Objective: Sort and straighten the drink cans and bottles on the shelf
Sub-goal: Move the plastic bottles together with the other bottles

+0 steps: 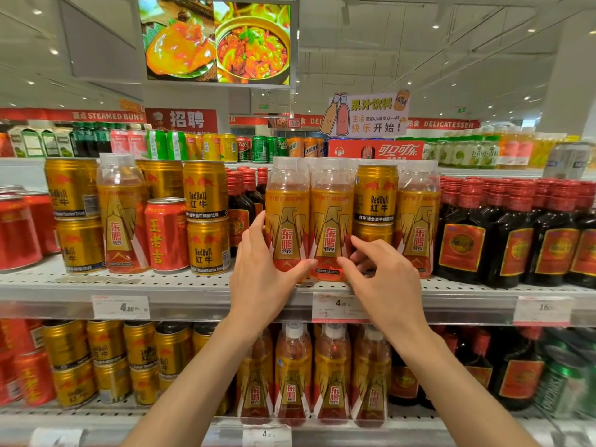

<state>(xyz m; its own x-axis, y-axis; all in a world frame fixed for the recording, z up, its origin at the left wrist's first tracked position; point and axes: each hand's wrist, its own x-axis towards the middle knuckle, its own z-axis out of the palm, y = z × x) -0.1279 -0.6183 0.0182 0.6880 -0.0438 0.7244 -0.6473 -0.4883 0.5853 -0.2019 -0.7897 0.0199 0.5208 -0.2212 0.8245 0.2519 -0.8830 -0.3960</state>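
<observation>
Our left hand [261, 272] wraps one Dongpeng bottle [287, 221] at the shelf [193, 285] front, thumb across its base; our right hand [383, 279] pinches the neighbouring Dongpeng bottle [330, 221] low down. Both stand upright, touching. Right beside them, stacked Red Bull cans [375, 201], then dark red-capped bottles [464, 233].

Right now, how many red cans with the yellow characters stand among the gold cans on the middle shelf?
1. The red can stands at the shelf front, between an orange bottle and stacked gold cans. Plainer red cans sit far left; others may be hidden behind.
</observation>
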